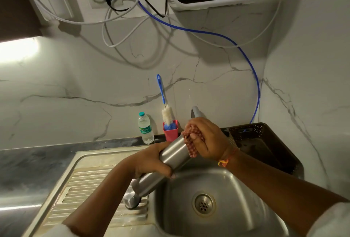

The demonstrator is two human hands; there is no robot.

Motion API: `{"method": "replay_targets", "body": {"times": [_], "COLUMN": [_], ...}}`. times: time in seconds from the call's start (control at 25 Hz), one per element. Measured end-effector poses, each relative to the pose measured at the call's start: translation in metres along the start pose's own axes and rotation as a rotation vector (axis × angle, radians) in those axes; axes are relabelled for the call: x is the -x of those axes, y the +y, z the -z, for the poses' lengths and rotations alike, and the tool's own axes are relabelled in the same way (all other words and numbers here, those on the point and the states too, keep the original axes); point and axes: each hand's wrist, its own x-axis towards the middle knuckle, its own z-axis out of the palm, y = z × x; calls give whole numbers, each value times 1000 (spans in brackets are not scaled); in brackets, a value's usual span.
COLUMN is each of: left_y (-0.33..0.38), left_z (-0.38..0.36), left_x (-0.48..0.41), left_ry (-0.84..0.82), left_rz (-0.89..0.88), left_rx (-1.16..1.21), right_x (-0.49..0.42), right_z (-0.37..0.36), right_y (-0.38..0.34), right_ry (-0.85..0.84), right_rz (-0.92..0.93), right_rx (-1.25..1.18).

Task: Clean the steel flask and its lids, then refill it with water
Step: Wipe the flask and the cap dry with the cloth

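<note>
Step in hand, as judged: wiping down the outside of the brushed-steel cylindrical flask; the refill is not yet begun. The flask is held tilted over the left rim of the stainless-steel sink. The left hand is wrapped round its middle. The right hand clutches a red-and-white checked cloth against the raised end. The lower end narrows toward the drainboard; whether a lid is there cannot be told. Next move likely calls for working the cloth down the body while the left hand regrips.
</note>
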Motion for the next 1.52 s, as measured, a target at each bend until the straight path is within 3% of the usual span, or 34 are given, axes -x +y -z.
{"method": "replay_targets", "body": {"times": [0.08,0.2,0.28,0.4,0.6,0.72,0.84,1.04,1.12,1.2,1.28,1.4,1.52], "left_y": [3,16,15,1,-10,-1,10,25,28,26,22,23,14], "left_z": [-7,-23,-23,-18,-18,-20,-23,5,9,7,2,-1,1], "left_x": [-2,-7,-9,-9,-8,-5,-2,13,16,16,10,6,1], "left_ry": [150,668,870,945,837,794,612,78,-73,-35,221,588,723], "left_rz": [-58,-54,-71,-174,-261,-152,-7,-20,44,16,-92,-151,-266], "left_rx": [-135,-488,-757,-1050,-1357,-1253,-791,-151,39,-31,-291,-658,-975], "right_x": [-1,-13,-25,-36,-35,-29,-25,-6,-8,-9,-9,-23,-34], "right_z": [-4,-10,-9,-7,6,1,-1,9,7,6,6,7,9], "right_y": [1,-12,-11,-2,-3,-5,-12,-16,-10,-8,-10,-9,0], "right_ry": [84,340,268,7,-199,-182,-130,131,143,124,142,89,-152], "right_rz": [-60,-457,-732,-1014,-1281,-1170,-833,-104,54,23,-114,-472,-884], "right_rx": [-22,-132,-218,-411,-838,-575,-155,-94,-77,-113,-150,-133,-275]}}
